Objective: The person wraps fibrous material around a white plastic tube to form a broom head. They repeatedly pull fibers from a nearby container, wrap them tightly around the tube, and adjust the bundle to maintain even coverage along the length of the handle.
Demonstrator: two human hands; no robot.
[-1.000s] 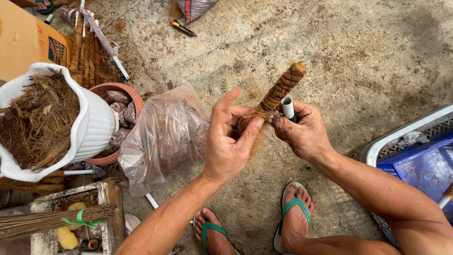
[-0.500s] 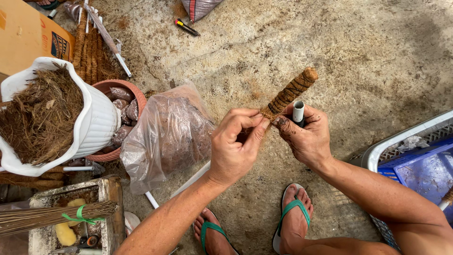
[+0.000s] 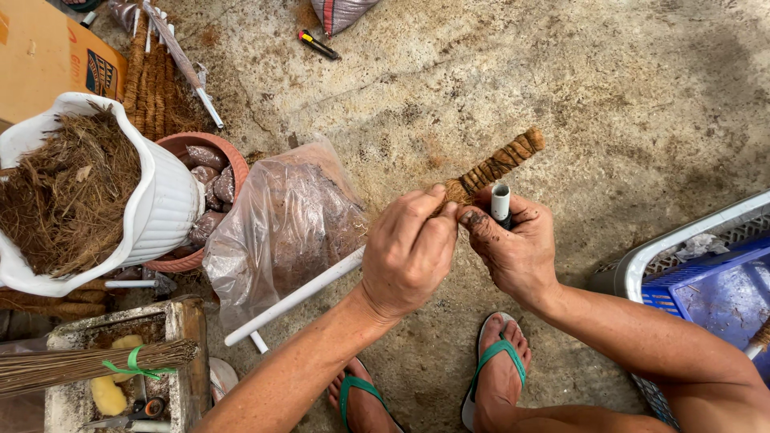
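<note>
Left hand (image 3: 411,250) pinches fibre at the wrapped pole (image 3: 496,166) — held above the floor | right hand (image 3: 513,248) grips pole's base and a white tube (image 3: 500,202) | upper length bound — lower pipe (image 3: 297,295) looks bare.

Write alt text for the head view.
Two hands work a fibre-wrapped stick: the left hand pinches its lower end, the right hand grips it with a small white tube. On the concrete floor are a clear plastic bag and a white pot of fibre.
</note>
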